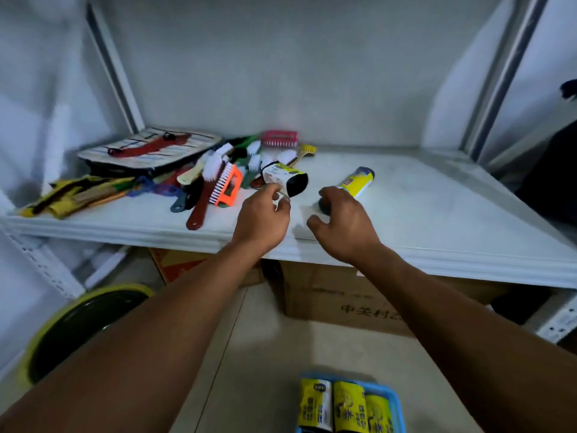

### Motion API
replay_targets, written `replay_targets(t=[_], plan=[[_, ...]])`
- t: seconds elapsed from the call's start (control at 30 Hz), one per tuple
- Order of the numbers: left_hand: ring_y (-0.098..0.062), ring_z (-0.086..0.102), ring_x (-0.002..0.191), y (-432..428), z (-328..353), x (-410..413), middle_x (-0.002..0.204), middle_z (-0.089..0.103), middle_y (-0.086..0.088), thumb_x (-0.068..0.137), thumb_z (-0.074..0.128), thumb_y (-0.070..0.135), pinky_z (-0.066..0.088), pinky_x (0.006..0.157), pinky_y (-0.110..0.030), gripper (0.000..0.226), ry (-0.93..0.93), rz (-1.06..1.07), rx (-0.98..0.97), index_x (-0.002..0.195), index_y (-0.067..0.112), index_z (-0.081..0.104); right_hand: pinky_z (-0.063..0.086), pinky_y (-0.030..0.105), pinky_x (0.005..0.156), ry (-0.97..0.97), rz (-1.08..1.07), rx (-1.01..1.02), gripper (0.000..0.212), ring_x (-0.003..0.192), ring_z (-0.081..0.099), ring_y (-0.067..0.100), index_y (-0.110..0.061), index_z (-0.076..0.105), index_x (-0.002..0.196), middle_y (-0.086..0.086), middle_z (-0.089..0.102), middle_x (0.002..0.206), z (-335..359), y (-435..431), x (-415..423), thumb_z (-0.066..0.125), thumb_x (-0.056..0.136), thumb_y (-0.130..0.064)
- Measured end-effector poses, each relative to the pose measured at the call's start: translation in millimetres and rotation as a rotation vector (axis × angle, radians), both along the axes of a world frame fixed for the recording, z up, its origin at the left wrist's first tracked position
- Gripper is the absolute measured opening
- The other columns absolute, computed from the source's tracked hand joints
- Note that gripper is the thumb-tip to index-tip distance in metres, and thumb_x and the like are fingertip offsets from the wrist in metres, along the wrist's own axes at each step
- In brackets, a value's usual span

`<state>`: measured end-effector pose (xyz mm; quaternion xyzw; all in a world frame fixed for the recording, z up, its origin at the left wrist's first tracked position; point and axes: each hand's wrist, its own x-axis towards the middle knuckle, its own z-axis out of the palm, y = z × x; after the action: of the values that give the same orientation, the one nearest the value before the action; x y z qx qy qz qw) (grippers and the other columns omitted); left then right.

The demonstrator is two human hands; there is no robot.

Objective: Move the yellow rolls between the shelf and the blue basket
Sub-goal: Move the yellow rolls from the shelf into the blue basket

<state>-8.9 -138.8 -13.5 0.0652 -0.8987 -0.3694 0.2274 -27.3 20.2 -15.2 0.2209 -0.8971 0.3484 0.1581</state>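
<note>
Left hand pinches a black-ended yellow paper roll, right hand curls round a second yellow roll, mid-frame on the white metal shelf. Three more rolls sit in the blue plastic basket, bottom edge; seemingly about midway.

A brush pile crowds the shelf just left of the left hand's pinch on a yellow roll; rightward, open shelf surface.

A storeroom: metal shelf heaped with brushes, cardboard boxes beneath.
</note>
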Motion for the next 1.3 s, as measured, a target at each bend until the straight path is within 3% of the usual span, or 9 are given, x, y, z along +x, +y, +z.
replay_targets(t=[0.23, 0.4, 0.5, 0.67, 0.8, 0.97, 1.1, 1.23, 1.3], plan=[[-0.033, 0.056, 0.112, -10, 4, -45, 0.122, 0.063, -0.013, 0.095, 0.046, 0.021, 0.043, 0.091, -0.036, 0.03, -0.107, 0.055, 0.335, 0.12, 0.01, 0.059, 0.038, 0.028, 0.09, -0.098, 0.073, -0.025, 0.042, 0.113, 0.054, 0.031, -0.004, 0.057, 0.121, 0.017, 0.06, 0.12, 12, -65, -47, 0.055, 0.079, -0.007], [-0.033, 0.055, 0.115, -19, 1, -59, 0.124, 0.061, -0.014, 0.094, 0.044, 0.026, 0.042, 0.102, -0.045, 0.036, -0.066, 0.063, 0.526, 0.124, 0.01, 0.056, 0.027, 0.042, 0.111, -0.185, -0.017, 0.078, 0.054, 0.124, 0.043, 0.038, -0.005, 0.055, 0.123, 0.02, 0.053, 0.128, 13, -92, -104, 0.041, 0.077, -0.03], [-0.034, 0.052, 0.121, -28, 3, -65, 0.131, 0.055, -0.016, 0.097, 0.041, 0.037, 0.04, 0.105, -0.048, 0.043, -0.053, 0.087, 0.574, 0.128, 0.009, 0.053, 0.028, 0.04, 0.104, -0.21, -0.119, 0.048, 0.041, 0.122, 0.045, 0.038, -0.009, 0.054, 0.117, 0.019, 0.053, 0.127, 16, -99, -119, 0.043, 0.087, -0.034], [-0.029, 0.06, 0.114, -61, -26, -110, 0.126, 0.063, -0.005, 0.059, 0.041, 0.07, 0.047, 0.1, -0.048, 0.081, -0.079, 0.162, 0.747, 0.122, 0.024, 0.061, 0.028, 0.039, 0.104, -0.279, -0.109, -0.132, 0.045, 0.124, 0.042, 0.036, -0.008, 0.049, 0.128, 0.018, 0.05, 0.132, 9, -104, -114, 0.041, 0.095, -0.037], [-0.027, 0.064, 0.103, -25, 14, -56, 0.111, 0.067, -0.007, 0.087, 0.051, 0.039, 0.051, 0.095, -0.045, 0.012, -0.137, 0.08, 0.778, 0.082, 0.031, 0.044, 0.038, 0.028, 0.085, -0.374, 0.098, -0.246, 0.032, 0.109, 0.055, 0.023, -0.02, 0.058, 0.12, 0.004, 0.062, 0.122, 9, -97, -87, 0.049, 0.091, -0.031], [-0.032, 0.068, 0.099, -17, 15, -28, 0.103, 0.073, -0.01, 0.071, 0.061, 0.023, 0.052, 0.087, -0.044, 0.023, -0.102, -0.079, 0.851, 0.092, 0.021, 0.07, 0.052, 0.027, 0.076, -0.434, 0.312, -0.279, 0.057, 0.088, 0.06, 0.015, -0.019, 0.052, 0.115, -0.002, 0.063, 0.097, 21, -51, -44, 0.073, 0.065, -0.001], [-0.023, 0.062, 0.113, -8, 8, 8, 0.134, 0.056, 0.002, 0.059, 0.063, 0.011, 0.054, 0.084, -0.035, 0.086, -0.188, -0.367, 0.705, 0.143, 0.022, 0.044, 0.052, 0.031, 0.093, -0.407, 0.296, -0.149, 0.102, 0.11, 0.058, 0.016, -0.014, 0.027, 0.147, 0.0, 0.052, 0.13, 23, 4, -9, 0.08, 0.061, -0.002], [0.003, 0.058, 0.11, 18, 11, 50, 0.127, 0.053, 0.018, 0.066, 0.081, 0.003, 0.05, 0.093, -0.02, 0.098, -0.299, -0.727, 0.266, 0.14, 0.042, 0.032, 0.055, 0.034, 0.089, -0.36, 0.307, -0.11, 0.101, 0.099, 0.064, 0.009, -0.024, 0.035, 0.142, -0.007, 0.057, 0.125, 13, 52, 32, 0.086, 0.056, -0.006], [-0.006, 0.058, 0.113, 38, 6, 59, 0.126, 0.057, 0.01, 0.057, 0.09, 0.026, 0.049, 0.096, -0.025, 0.096, -0.308, -0.708, -0.034, 0.136, 0.038, 0.038, 0.053, 0.033, 0.091, -0.32, 0.299, -0.059, 0.103, 0.101, 0.063, 0.008, -0.026, 0.038, 0.141, -0.009, 0.057, 0.125, 4, 73, 53, 0.086, 0.051, -0.016]])
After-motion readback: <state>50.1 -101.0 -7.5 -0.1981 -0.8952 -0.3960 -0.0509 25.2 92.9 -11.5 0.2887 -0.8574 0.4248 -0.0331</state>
